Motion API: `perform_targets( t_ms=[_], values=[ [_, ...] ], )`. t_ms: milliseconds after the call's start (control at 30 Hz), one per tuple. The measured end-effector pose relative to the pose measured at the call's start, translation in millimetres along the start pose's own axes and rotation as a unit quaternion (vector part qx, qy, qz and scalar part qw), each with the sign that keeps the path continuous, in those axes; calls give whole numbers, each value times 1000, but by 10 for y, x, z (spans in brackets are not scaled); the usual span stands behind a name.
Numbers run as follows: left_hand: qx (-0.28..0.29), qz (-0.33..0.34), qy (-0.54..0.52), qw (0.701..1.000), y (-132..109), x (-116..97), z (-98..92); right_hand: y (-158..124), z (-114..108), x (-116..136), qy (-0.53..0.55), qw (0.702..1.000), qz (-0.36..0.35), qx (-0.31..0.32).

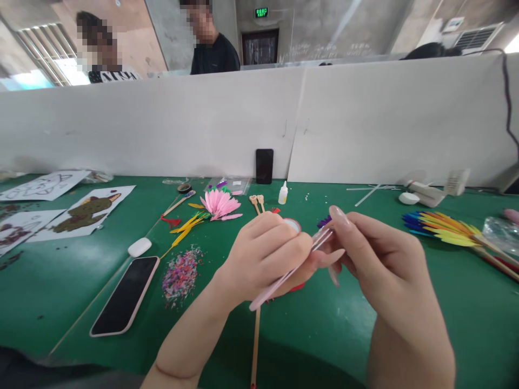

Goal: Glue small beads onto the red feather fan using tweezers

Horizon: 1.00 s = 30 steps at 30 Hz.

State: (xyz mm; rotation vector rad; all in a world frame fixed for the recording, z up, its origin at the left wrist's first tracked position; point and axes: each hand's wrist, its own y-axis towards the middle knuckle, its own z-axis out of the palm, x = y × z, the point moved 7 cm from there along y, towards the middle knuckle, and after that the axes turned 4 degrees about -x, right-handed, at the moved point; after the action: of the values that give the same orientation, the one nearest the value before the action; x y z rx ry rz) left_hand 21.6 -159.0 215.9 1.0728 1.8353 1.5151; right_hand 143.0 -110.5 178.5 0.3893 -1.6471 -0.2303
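My left hand [267,254] is closed around a small round red and white object [294,224] and a thin wooden stick [255,340] that runs down toward me. My right hand [373,254] pinches pale pink tweezers [284,278], whose tips sit at the fingertips near the left hand. Both hands meet above the green table [332,324]. Something purple [324,221] peeks out behind my right fingers.
A phone in a pink case [125,294], a white earbud case [139,247] and a pile of confetti bits [181,274] lie left. A pink paper flower [221,204], yellow feathers [187,224], glue bottle [283,193], black phone [264,166] and rainbow feather fan [446,228] sit farther. Two people stand behind the white partition [203,124].
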Motion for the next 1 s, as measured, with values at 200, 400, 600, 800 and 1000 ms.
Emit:
perform_targets(
  t_ms=[200,400,600,800,1000],
  values=[
    [-8,-17,-10,1000,-4,4,-3,-8,-13,38,-21,1000,-17,-1],
    [-44,-199,-168,964,-53,175,-2,-34,16,68,18,999,-7,43],
    [-21,-432,-364,825,-305,364,207,-20,88,46,83,994,-9,75],
    [-28,-548,-501,670,-451,344,493,-44,223,-4,255,959,6,121],
    [-42,-515,-567,641,-327,337,463,-4,199,-12,264,960,28,87]
  ],
)
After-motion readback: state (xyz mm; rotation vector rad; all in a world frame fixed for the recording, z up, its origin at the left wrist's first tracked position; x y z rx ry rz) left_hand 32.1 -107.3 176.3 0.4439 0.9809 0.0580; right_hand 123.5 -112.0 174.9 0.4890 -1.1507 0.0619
